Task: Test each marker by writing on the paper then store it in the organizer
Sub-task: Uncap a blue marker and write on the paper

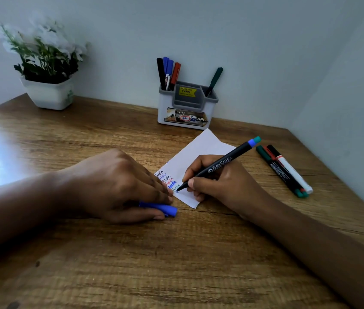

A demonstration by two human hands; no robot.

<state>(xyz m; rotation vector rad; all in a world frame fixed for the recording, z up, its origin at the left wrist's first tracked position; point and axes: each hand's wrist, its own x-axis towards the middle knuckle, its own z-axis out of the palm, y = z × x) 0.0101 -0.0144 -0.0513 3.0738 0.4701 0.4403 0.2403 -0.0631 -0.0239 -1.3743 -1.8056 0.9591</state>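
Note:
My right hand [219, 181] grips a black Faber-Castell marker [221, 163] with a blue end, its tip touching the white paper [198, 150] beside several written coloured words. My left hand [118, 184] presses down on the paper's left edge and holds a blue cap [161, 208] under its fingers. The grey and white organizer [185, 105] stands at the back against the wall; several markers stand in its left compartment and one green marker [214, 81] in its right. Three more markers [285, 170] lie on the table to the right of the paper.
A white pot of white flowers [47, 70] stands at the back left of the wooden table [176, 264]. Walls close in the table at the back and on the right. Bright glare falls on the table's left edge.

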